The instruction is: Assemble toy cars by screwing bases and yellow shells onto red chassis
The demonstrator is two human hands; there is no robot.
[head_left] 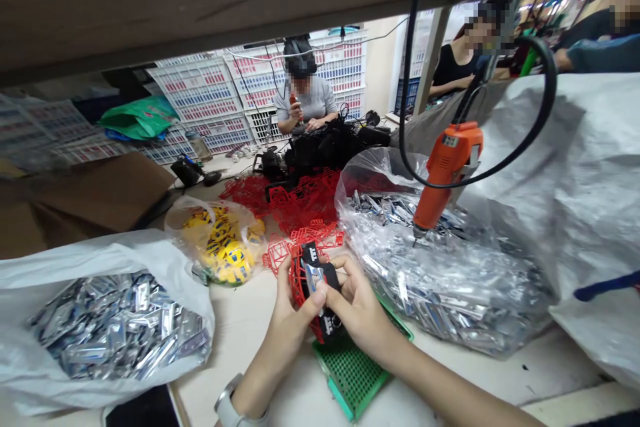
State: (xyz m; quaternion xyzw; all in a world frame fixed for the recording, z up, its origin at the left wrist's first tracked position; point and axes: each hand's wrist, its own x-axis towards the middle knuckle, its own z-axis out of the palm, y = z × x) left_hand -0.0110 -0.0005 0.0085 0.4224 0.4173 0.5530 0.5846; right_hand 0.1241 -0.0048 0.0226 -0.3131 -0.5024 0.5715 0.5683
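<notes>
Forearms reach in from the near side, left hand (pixel 285 313) and right hand (pixel 364 313) angled inward, thumbs together on top. Both grip a red-and-black part (pixel 329 275), fingers curled around it, at the green perforated tray's (pixel 356 377) far left. Its white marks are unreadable.

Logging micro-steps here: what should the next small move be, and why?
Probably press the silver piece against the red-and-black part with the thumbs: both meet at it, the left hand and right hand hold the part between them, and the orange screwdriver hangs unheld.
</notes>
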